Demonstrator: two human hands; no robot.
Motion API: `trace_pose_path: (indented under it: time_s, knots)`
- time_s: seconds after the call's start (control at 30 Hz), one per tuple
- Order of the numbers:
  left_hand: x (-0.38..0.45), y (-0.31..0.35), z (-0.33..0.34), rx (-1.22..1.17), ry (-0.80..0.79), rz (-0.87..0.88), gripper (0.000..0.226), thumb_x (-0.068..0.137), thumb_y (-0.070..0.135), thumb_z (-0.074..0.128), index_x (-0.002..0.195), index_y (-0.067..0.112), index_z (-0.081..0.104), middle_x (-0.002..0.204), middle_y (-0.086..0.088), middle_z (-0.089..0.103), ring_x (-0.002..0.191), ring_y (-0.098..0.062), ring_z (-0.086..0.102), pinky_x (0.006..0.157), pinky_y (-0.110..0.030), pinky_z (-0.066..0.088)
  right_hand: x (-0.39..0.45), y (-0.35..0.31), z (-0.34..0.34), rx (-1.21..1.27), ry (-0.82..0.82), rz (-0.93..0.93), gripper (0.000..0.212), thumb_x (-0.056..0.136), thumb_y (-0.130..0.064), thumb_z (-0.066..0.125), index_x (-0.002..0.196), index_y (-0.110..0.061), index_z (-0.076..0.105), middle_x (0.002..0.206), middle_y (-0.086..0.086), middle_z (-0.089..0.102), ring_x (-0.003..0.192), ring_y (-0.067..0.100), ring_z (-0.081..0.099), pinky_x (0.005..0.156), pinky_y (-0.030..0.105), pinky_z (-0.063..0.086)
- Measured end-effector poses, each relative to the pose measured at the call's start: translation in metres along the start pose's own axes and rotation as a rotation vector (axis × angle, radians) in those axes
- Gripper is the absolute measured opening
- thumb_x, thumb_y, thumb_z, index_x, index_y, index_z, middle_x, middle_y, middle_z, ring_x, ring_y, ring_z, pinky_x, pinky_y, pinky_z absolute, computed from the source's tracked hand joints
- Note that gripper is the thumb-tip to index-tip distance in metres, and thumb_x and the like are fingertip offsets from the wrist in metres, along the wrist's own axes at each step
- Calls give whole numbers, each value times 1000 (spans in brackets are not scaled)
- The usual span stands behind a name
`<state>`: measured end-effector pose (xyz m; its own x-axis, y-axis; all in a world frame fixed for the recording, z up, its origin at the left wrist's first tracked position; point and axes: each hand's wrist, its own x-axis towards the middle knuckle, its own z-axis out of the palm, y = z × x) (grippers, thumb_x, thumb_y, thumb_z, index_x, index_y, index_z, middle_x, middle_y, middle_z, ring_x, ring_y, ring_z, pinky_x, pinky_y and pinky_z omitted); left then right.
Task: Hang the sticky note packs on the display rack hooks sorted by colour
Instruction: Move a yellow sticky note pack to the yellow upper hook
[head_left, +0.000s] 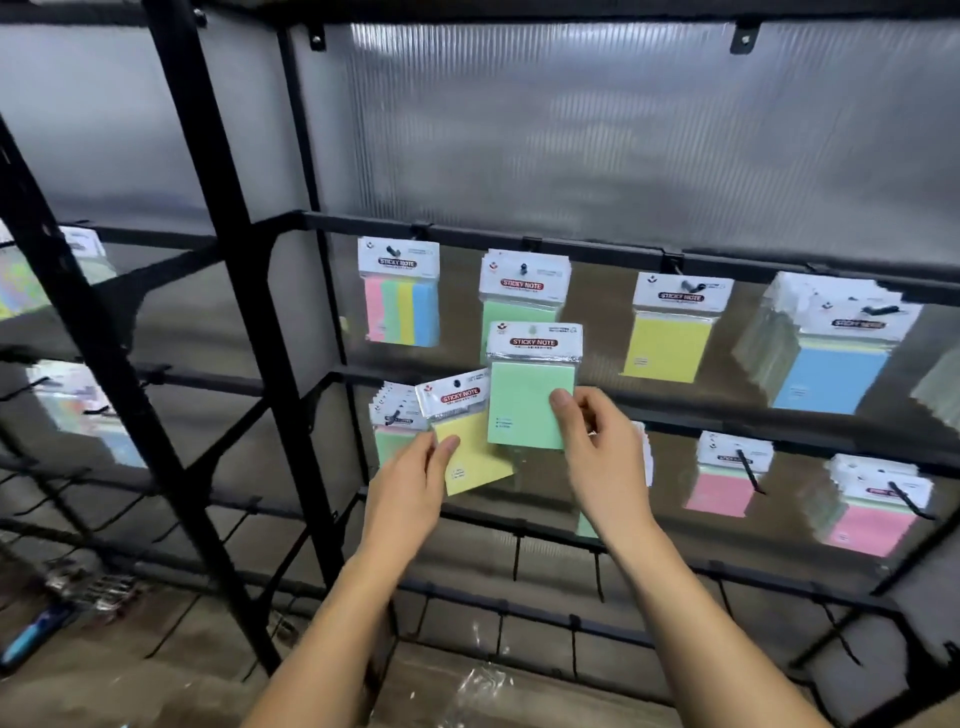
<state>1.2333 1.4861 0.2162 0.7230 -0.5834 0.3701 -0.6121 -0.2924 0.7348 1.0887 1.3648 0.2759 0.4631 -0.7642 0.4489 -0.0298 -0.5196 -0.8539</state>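
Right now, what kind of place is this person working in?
Probably a shop's stockroom or a display set-up area. A black metal display rack carries rows of hooks with hanging retail sticky note packs grouped by colour, backed by a ribbed translucent plastic panel. The floor below looks bare and cluttered.

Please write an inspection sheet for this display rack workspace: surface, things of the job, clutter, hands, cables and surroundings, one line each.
Surface: black display rack with hook rails, translucent ribbed panel behind.
Job's things: upper row holds a multicolour pack, green packs, a yellow pack and blue packs; the row below holds pink packs.
Clutter: clear plastic wrap below the rack.
Hands: left hand holds a loose yellow pack; right hand holds a loose green pack just below the hung green ones.
Cables: nothing seen.
Surroundings: a second rack bay on the left carries blurred packs.
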Motion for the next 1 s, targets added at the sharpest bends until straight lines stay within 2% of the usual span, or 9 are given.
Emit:
trace_pose_path:
  time_s: [0.17,0.27,0.47,0.57,0.67,0.8,0.9,1.0]
  knots:
    - [14,-17,-18,-27,-29,36,40,102,39,44,67,23,31,57,3,42,56,-13,40,62,-37,40,10,-29,23,12,74,-67,29,101,-29,55,72,-26,50,56,-12,40,54,4,33,50,17,28]
    - [20,-25,-20,-44,-48,44,39,102,39,43,68,24,31,58,4,42,56,-13,39,60,-37,38,21,-39,28,-7,110,-91,26,101,-29,55,77,-18,54,61,-8,39,56,5,32,51,19,28]
    - [27,-30,-20,-58,-78,52,38,101,39,44,67,28,31,59,6,44,56,-8,40,57,-34,30,44,-33,32,-74,156,-57,37,102,-34,51,81,-3,56,65,1,43,60,7,34,57,28,29]
    - [32,-33,-20,-62,-88,70,37,101,41,43,68,27,32,59,5,47,58,-10,42,56,-34,31,49,-31,33,-74,151,-33,35,102,-33,51,79,-7,58,64,-4,43,60,6,35,57,27,29]
    - [37,-34,-19,-75,-101,89,37,101,41,43,68,27,33,60,5,46,60,-15,42,55,-34,31,48,-29,33,-75,166,-24,37,102,-33,50,84,-4,61,64,-5,42,60,6,34,57,26,29]
    - [40,-34,-19,-70,-111,96,37,100,40,43,67,28,33,60,5,46,60,-9,40,56,-33,31,47,-30,32,-67,173,-21,42,103,-33,48,75,-2,52,59,-10,33,57,6,28,53,23,23]
    - [40,-35,-20,-54,-129,93,36,101,40,42,68,29,32,63,7,45,64,-5,41,56,-31,31,49,-30,33,-63,154,-3,45,103,-34,49,64,-15,39,53,-12,28,54,6,24,50,22,20]
    - [41,-39,-21,-50,-138,89,35,101,41,41,70,28,33,64,8,46,63,-7,42,57,-34,31,54,-28,35,-76,148,45,47,102,-36,50,62,-18,36,50,-12,27,52,6,24,51,23,19]
